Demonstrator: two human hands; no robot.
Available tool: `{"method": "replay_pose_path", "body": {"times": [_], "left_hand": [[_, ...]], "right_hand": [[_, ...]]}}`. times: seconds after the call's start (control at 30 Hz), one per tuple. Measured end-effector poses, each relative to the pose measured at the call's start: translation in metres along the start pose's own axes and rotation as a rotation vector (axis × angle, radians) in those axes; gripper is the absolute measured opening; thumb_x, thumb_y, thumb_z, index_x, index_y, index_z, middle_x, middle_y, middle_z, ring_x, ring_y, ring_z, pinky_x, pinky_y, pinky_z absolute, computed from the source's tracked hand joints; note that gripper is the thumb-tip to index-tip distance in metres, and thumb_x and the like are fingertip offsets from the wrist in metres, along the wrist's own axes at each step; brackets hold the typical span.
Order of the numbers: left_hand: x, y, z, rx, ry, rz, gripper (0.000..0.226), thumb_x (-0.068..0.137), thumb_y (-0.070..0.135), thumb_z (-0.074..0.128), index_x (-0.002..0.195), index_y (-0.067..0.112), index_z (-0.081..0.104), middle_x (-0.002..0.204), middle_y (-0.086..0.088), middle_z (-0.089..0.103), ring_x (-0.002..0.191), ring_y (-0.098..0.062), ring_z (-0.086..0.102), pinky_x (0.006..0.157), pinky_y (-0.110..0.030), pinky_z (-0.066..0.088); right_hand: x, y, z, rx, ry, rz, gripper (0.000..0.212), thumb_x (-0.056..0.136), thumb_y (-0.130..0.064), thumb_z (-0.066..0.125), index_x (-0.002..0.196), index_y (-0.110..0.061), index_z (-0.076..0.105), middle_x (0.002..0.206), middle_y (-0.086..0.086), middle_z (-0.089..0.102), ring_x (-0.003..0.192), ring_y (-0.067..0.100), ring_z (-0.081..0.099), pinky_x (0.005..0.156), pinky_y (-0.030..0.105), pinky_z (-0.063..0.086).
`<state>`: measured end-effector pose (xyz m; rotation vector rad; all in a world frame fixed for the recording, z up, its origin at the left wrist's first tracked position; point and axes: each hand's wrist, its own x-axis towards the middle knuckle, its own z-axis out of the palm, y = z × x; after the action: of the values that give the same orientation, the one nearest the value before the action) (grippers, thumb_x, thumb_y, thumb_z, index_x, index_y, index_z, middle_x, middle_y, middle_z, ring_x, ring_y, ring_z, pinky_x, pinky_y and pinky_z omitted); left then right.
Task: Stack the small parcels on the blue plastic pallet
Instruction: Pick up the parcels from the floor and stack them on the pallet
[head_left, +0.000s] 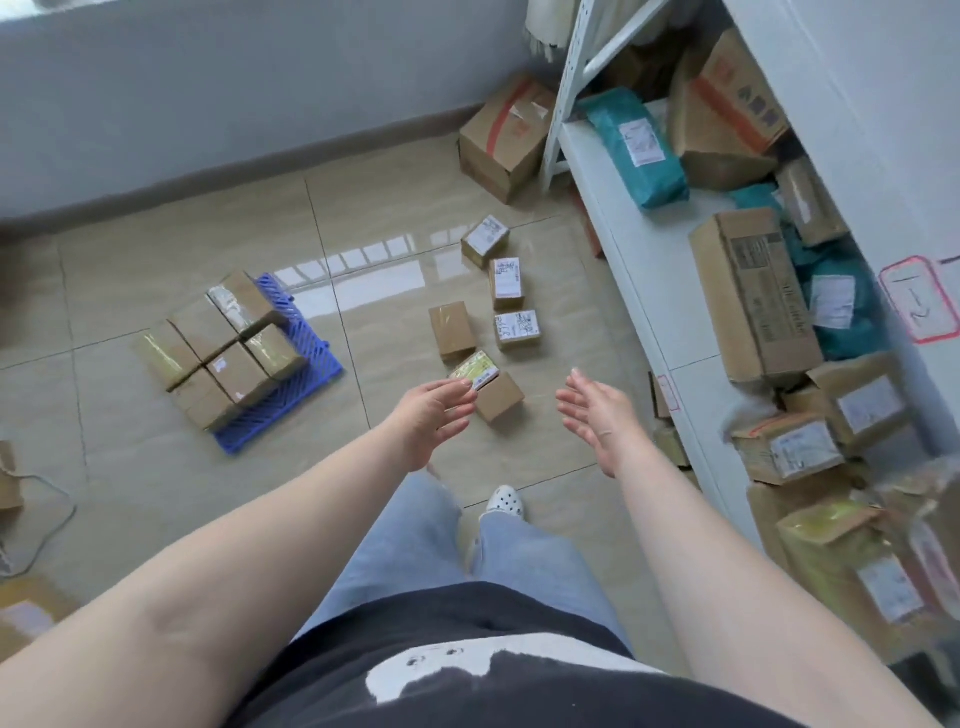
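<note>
The blue plastic pallet (317, 343) lies on the tiled floor at centre left, with several small brown parcels (228, 358) stacked on it. Several more small parcels lie loose on the floor to its right, among them a plain one (452, 330), labelled ones (506, 283) and the nearest one (491, 392) with a yellow label. My left hand (431, 415) hovers open just left of that nearest parcel, fingers stretched out. My right hand (597, 415) hangs open to its right, palm turned inward. Neither hand holds anything.
A white metal shelf (623, 249) full of cardboard boxes and teal mail bags runs along the right. A larger carton (506, 137) stands by the wall beside the shelf leg. More boxes and a cable (47, 519) lie at the left edge.
</note>
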<state>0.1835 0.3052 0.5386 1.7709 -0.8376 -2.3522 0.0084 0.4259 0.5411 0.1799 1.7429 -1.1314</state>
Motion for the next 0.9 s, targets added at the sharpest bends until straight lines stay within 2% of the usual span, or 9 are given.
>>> {"method": "replay_pose_path", "body": {"times": [0.1,0.27,0.37,0.43,0.5,0.6,0.77,0.83,0.9], "left_hand": [[0.004,0.009,-0.002,0.000,0.038,0.015,0.028,0.092,0.018,0.064,0.118,0.009,0.060,0.100,-0.005,0.069,0.094,-0.015,0.066,0.079,-0.026,0.053],[0.029,0.042,-0.001,0.039,0.073,0.032,0.016,0.093,0.018,0.063,0.108,0.012,0.062,0.108,-0.008,0.067,0.102,-0.021,0.063,0.088,-0.030,0.050],[0.043,0.059,0.008,0.029,0.076,0.043,0.004,0.094,0.017,0.061,0.097,0.015,0.063,0.106,-0.008,0.066,0.097,-0.018,0.064,0.085,-0.029,0.050],[0.053,0.062,0.014,0.018,0.095,0.042,0.003,0.094,0.017,0.062,0.096,0.015,0.062,0.104,-0.008,0.066,0.094,-0.017,0.064,0.082,-0.028,0.051],[0.063,0.060,0.021,0.001,0.115,0.027,0.003,0.094,0.017,0.061,0.096,0.015,0.062,0.102,-0.007,0.066,0.096,-0.019,0.063,0.088,-0.030,0.050],[0.090,0.042,0.028,-0.009,0.133,-0.004,0.022,0.094,0.019,0.062,0.113,0.009,0.060,0.105,-0.007,0.066,0.099,-0.018,0.062,0.092,-0.032,0.047],[0.164,-0.013,0.029,0.123,0.211,-0.100,0.055,0.089,0.024,0.069,0.136,0.003,0.049,0.125,-0.014,0.061,0.118,-0.024,0.058,0.097,-0.033,0.048],[0.199,-0.038,0.026,0.131,0.242,-0.139,0.062,0.088,0.025,0.070,0.140,0.003,0.045,0.133,-0.014,0.056,0.123,-0.025,0.054,0.102,-0.036,0.045],[0.241,-0.064,0.022,0.120,0.277,-0.178,0.070,0.086,0.030,0.071,0.143,0.004,0.040,0.140,-0.014,0.050,0.127,-0.026,0.050,0.104,-0.036,0.044]], "right_hand": [[0.013,-0.019,0.006,-0.033,-0.041,-0.005,0.040,0.096,-0.034,0.057,0.124,-0.005,0.058,0.105,0.009,0.065,0.102,0.022,0.061,0.075,0.023,0.050],[0.039,-0.052,0.021,-0.068,-0.098,-0.056,0.037,0.095,-0.032,0.059,0.122,-0.006,0.059,0.100,0.007,0.065,0.095,0.019,0.061,0.075,0.024,0.050],[0.059,-0.065,0.024,-0.112,-0.123,-0.062,0.018,0.095,-0.032,0.060,0.101,-0.015,0.062,0.101,0.007,0.064,0.089,0.016,0.060,0.074,0.023,0.048],[0.075,-0.069,0.019,-0.159,-0.137,-0.061,0.013,0.094,-0.032,0.061,0.093,-0.019,0.060,0.100,0.006,0.065,0.093,0.017,0.060,0.080,0.026,0.050],[0.092,-0.071,0.012,-0.202,-0.142,-0.049,0.018,0.094,-0.033,0.061,0.101,-0.016,0.061,0.103,0.006,0.065,0.098,0.018,0.060,0.091,0.033,0.050],[0.127,-0.064,0.002,-0.261,-0.162,-0.011,0.034,0.096,-0.031,0.059,0.119,-0.007,0.060,0.108,0.008,0.064,0.101,0.019,0.059,0.095,0.035,0.049],[0.205,-0.035,-0.008,-0.368,-0.196,0.047,0.033,0.098,-0.025,0.055,0.123,-0.004,0.059,0.108,0.007,0.061,0.101,0.018,0.056,0.071,0.017,0.044],[0.245,-0.016,-0.007,-0.410,-0.203,0.047,0.028,0.097,-0.024,0.056,0.119,-0.007,0.061,0.106,0.005,0.062,0.101,0.016,0.056,0.072,0.017,0.045],[0.291,0.010,-0.004,-0.461,-0.205,0.032,0.022,0.095,-0.025,0.059,0.112,-0.011,0.064,0.105,0.003,0.064,0.102,0.015,0.057,0.084,0.023,0.045]]}}
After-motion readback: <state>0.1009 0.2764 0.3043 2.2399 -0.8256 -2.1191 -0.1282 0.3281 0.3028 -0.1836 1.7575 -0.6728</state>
